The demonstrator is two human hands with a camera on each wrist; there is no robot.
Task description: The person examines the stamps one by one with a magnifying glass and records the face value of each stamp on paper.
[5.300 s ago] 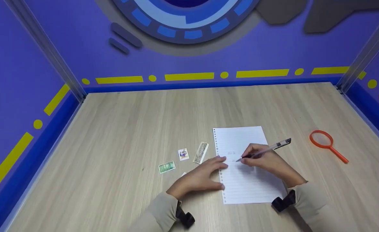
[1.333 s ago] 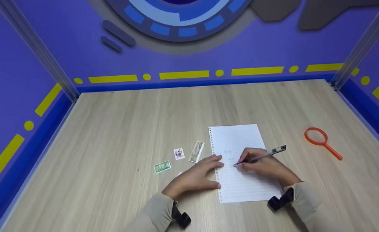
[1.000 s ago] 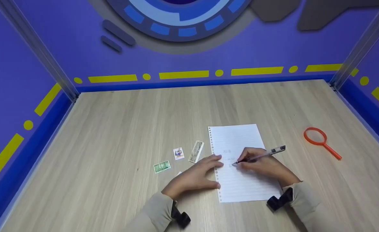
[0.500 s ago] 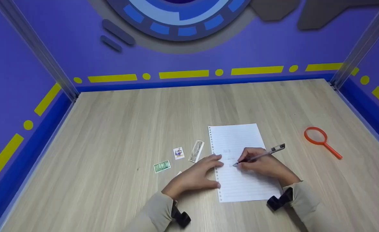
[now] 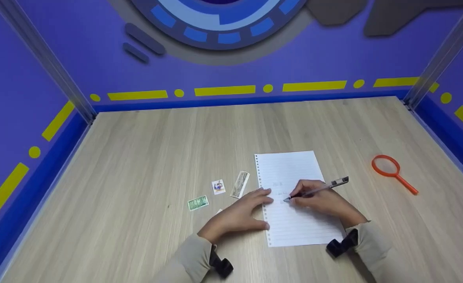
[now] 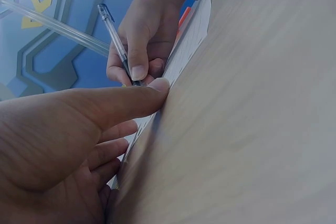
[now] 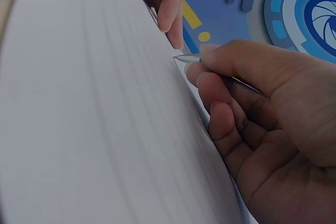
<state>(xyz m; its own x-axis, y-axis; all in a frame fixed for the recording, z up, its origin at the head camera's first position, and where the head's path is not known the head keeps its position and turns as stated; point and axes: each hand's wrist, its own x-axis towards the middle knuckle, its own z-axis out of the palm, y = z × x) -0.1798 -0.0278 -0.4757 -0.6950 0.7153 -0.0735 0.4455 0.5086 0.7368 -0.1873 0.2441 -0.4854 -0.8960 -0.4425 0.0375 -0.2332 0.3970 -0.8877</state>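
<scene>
A sheet of lined loose-leaf paper (image 5: 294, 169) with punched holes down its left side lies on the table. My right hand (image 5: 320, 197) pinches a clear-barrelled pen (image 5: 338, 182) between thumb and fingers, its tip at the paper below a few faint lines of handwriting (image 5: 279, 188). In the right wrist view the pen's metal tip (image 7: 185, 57) meets the sheet. My left hand (image 5: 241, 214) rests on the sheet's holed edge, fingers spread and thumb apart. In the left wrist view its thumb (image 6: 131, 100) lies along that edge.
Left of the paper lie a green stamp (image 5: 198, 203), a small stamp with a figure (image 5: 218, 187) and a long grey stamp (image 5: 240, 184). Another white corner (image 5: 219, 211) peeks from behind my left hand. An orange magnifying glass (image 5: 396, 174) lies at the right. Blue walls border the table.
Over several seconds the pen tip has moved down the page to a lower line, where marks have appeared. The left hand keeps its place on the edge. The view has shifted slightly.
</scene>
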